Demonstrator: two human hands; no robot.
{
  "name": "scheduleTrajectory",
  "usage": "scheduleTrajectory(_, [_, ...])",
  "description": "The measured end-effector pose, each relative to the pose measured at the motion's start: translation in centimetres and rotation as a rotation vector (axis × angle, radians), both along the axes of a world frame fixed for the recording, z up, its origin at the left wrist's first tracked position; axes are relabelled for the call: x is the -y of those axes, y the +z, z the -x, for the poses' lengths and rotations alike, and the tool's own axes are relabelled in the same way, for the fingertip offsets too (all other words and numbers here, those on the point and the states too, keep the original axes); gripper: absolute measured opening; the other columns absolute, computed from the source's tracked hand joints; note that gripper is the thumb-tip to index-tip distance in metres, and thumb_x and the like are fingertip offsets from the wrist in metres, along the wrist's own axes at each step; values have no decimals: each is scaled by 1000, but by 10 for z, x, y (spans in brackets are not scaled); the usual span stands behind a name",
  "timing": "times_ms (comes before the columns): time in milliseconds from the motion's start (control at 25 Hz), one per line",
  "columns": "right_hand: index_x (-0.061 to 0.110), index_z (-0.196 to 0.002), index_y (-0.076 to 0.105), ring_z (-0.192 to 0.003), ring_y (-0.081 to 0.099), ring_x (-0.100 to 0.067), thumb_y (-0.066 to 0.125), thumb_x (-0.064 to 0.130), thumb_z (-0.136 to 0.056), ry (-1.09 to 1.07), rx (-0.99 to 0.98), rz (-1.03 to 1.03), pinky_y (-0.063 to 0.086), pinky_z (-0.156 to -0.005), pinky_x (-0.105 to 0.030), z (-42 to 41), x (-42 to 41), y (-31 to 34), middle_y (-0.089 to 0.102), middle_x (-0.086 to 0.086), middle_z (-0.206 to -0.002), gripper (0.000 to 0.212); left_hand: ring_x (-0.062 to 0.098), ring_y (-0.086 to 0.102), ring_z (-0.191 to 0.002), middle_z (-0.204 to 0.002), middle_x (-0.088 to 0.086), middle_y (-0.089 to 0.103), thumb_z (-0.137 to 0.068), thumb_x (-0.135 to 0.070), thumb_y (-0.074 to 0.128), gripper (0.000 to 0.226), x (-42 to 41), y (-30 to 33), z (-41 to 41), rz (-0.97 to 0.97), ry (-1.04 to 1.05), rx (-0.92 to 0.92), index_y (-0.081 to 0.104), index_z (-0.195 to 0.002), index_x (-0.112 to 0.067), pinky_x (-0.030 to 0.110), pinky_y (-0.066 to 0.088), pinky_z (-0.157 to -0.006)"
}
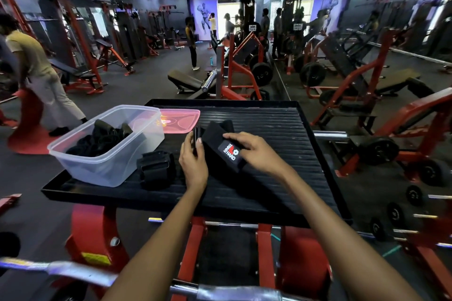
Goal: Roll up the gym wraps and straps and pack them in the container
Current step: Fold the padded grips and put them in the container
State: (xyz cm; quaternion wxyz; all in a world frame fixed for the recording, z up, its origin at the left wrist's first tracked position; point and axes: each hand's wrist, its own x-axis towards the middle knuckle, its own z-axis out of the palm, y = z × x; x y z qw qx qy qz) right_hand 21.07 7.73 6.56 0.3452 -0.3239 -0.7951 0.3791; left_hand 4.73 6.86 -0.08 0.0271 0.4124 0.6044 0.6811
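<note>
Far left on the ribbed black platform (281,129): clear plastic container (107,149), lid off, several dark rolled wraps (102,139) already lying inside it. Pink lid (181,121) lies flat just behind the container, touching or nearly touching its far corner. Just right of the container, apart from it, a bundled black strap (156,170) sits on the platform, not yet packed. Next, left hand (193,161): fingers curled, pinching the near-left end of a black wrap (220,144) where it appears folded or part-rolled; how tight that start is cannot be told, the fabric is dark on dark. The wrap runs across the platform between the hands, its red-and-white logo patch (229,151) facing up. Right hand (252,151): fingers fairly straight and spread, pressing down on the wrap just beside the patch, not gripping. Judgement: the step in hand is starting the roll on this wrap. To do it well, likely keep the flat hand as a brake so the cloth stays taut, turn the pinched end over squarely so the edges stack in line, and keep the roll compact, since the container looks fairly full. A loose core would probably spring open once dropped in.
</note>
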Motion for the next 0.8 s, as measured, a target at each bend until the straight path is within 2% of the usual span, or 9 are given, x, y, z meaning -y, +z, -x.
scheduleTrajectory(120, [-2,-131,51,-123,45,-8,27,-26,-75,81,19,33,38,-93,-2,-9,4,6,53,-6,-131,65,24,59,-106,-115,17,63,-93,-5,50,35,4,1,0,-25,-5,-38,56,-127,-3,17,38,-90])
scheduleTrajectory(200, [4,-130,54,-119,48,-10,40,-23,-78,63,143,-176,37,-97,-5,-11,4,9,56,-10,-129,60,22,59,-99,-111,15,63,-92,-6,52,35,6,3,-2,-19,-27,-35,57,-127,-6,18,40,-86])
scheduleTrajectory(320, [6,-112,68,-105,48,-11,59,-4,-84,3,214,-449,34,-87,-8,-10,0,7,51,-5,-109,30,20,60,-92,-107,13,64,-88,-6,58,36,6,3,-2,-6,-50,-15,60,-124,-9,14,41,-82])
scheduleTrajectory(400, [5,-95,69,-105,48,-2,58,4,-89,-19,39,-412,36,-89,-9,-4,5,12,50,1,-108,13,18,60,-89,-110,12,64,-84,-4,62,38,6,3,-2,-10,-95,-21,61,-121,-8,5,41,-78])
scheduleTrajectory(480, [26,-78,59,-84,51,10,55,4,-91,-60,-121,-305,39,-76,-11,2,10,17,53,10,-89,25,11,57,-91,-110,5,61,-77,-1,68,44,9,4,-6,9,-191,-108,60,-120,-9,5,42,-79])
scheduleTrajectory(560, [29,-69,47,-65,50,7,53,5,-91,-177,-201,-190,37,-64,-15,10,4,11,49,13,-71,34,2,54,-93,-107,-3,56,-73,-1,73,46,9,1,-9,33,-295,-204,60,-117,-8,4,40,-83])
scheduleTrajectory(600, [25,-73,50,-65,51,6,53,6,-91,-231,-233,-124,39,-65,-17,13,-1,4,54,10,-71,27,1,53,-94,-107,-5,56,-74,-4,74,44,8,0,-9,36,-341,-231,60,-116,-9,4,40,-85])
scheduleTrajectory(680, [19,-91,57,-79,58,2,52,5,-91,-297,-292,-19,45,-74,-18,12,-10,-18,63,5,-87,15,2,56,-97,-106,-4,60,-80,-11,71,33,6,-5,-6,37,-393,-250,64,-112,-10,15,45,-90])
scheduleTrajectory(800, [17,-101,58,-86,60,9,52,2,-91,-349,-293,-13,44,-76,-7,0,-13,-49,64,8,-95,20,1,62,-82,-92,-1,68,-89,-9,60,12,3,-10,-5,92,-397,-178,71,-94,-10,35,52,-85])
